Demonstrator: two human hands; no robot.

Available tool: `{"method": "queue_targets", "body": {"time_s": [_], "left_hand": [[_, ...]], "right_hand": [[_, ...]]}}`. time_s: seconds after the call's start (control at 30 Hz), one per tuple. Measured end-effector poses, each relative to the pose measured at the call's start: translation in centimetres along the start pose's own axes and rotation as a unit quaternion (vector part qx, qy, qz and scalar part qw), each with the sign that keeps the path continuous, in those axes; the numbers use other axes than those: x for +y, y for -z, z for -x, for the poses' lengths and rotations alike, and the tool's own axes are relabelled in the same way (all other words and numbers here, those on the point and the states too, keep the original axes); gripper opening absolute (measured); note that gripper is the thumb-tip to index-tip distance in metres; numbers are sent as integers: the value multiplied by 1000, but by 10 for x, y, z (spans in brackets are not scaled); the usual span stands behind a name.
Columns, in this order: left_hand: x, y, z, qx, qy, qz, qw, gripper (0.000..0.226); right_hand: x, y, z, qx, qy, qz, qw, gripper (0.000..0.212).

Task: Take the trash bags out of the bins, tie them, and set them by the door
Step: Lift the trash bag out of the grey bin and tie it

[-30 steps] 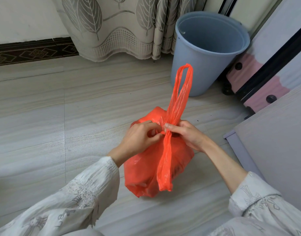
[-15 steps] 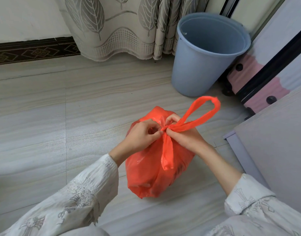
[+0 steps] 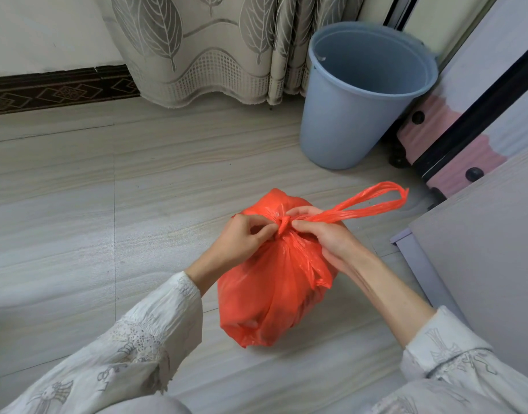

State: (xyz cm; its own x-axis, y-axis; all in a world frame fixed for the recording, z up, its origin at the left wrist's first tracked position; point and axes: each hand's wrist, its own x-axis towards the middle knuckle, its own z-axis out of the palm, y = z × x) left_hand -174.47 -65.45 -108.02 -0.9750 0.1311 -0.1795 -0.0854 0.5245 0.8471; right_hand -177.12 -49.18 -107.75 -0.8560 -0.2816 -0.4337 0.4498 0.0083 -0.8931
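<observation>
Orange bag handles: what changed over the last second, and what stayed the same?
The long handle loop swung from upright down to the right, toward the cabinet, and the knot was drawn tighter. The left hand and right hand kept pinching at it. The orange bag and blue bin stayed put on the floor.

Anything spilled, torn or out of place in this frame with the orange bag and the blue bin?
Nothing stands out. The orange bag sits intact on the floor, both hands pinching its knot: left hand, right hand. The blue bin stands upright with no liner, and no litter shows around it.
</observation>
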Motion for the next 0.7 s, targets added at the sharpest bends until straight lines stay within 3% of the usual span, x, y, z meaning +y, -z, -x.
{"method": "queue_targets", "body": {"time_s": [0.17, 0.23, 0.3, 0.43, 0.5, 0.6, 0.7], "left_hand": [[0, 1, 0, 21, 46, 67, 996, 5], [0, 1, -1, 17, 36, 36, 999, 17], [0, 1, -2, 16, 14, 2, 1000, 24], [2, 5, -3, 28, 8, 26, 999, 11], [1, 3, -2, 25, 15, 32, 999, 15], [-1, -1, -2, 26, 16, -32, 999, 31], [3, -3, 0, 19, -38, -114, 993, 37]], "right_hand": [[-2, -5, 6, -24, 44, 61, 997, 29], [-3, -6, 7, -17, 65, 86, 994, 27], [-3, -7, 7, 7, 88, 134, 987, 24], [-4, -8, 7, 51, 133, 213, 967, 14], [-5, -8, 6, 79, 134, 218, 963, 8], [-5, -5, 6, 96, 120, 208, 966, 4], [-5, 2, 1, 127, 86, 220, 963, 1]]}}
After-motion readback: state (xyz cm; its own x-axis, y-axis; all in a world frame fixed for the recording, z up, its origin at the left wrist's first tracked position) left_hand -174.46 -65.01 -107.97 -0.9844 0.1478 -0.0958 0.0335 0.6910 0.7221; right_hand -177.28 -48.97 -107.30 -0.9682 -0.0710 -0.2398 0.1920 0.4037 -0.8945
